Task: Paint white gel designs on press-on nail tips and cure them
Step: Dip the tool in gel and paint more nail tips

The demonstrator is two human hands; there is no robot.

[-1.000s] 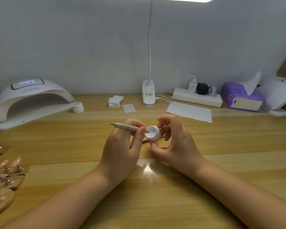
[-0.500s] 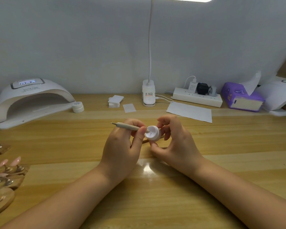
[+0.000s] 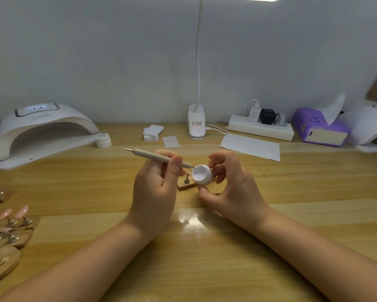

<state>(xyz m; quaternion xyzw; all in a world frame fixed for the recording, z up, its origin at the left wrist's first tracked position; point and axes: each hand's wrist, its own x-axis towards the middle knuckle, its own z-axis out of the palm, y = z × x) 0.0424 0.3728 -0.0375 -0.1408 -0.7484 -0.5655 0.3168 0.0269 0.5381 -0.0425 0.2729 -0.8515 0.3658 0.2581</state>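
My left hand [image 3: 155, 188] grips a slim beige dotting pen [image 3: 152, 156], its fine tip touching the rim of a small open white gel pot [image 3: 201, 174]. My right hand [image 3: 233, 188] holds that pot tilted toward me between thumb and fingers. Just behind the pot a small wooden nail stand [image 3: 186, 184] sits on the table, partly hidden by my fingers. Several pink nail tips on wooden stands [image 3: 6, 227] lie at the left edge. The white curing lamp [image 3: 39, 131] stands at the back left with its display lit.
A small white jar [image 3: 103, 140] sits by the lamp's mouth. At the back are white wipe pads [image 3: 152, 132], a clip lamp base [image 3: 196, 125], a paper sheet [image 3: 250, 147], a power strip [image 3: 260, 129], a purple tissue pack [image 3: 320, 129] and a second white device [image 3: 370, 129].
My left hand has lifted and turned the pen, so its tip now sits at the pot's rim. The wooden stand behind the pot has come into view.
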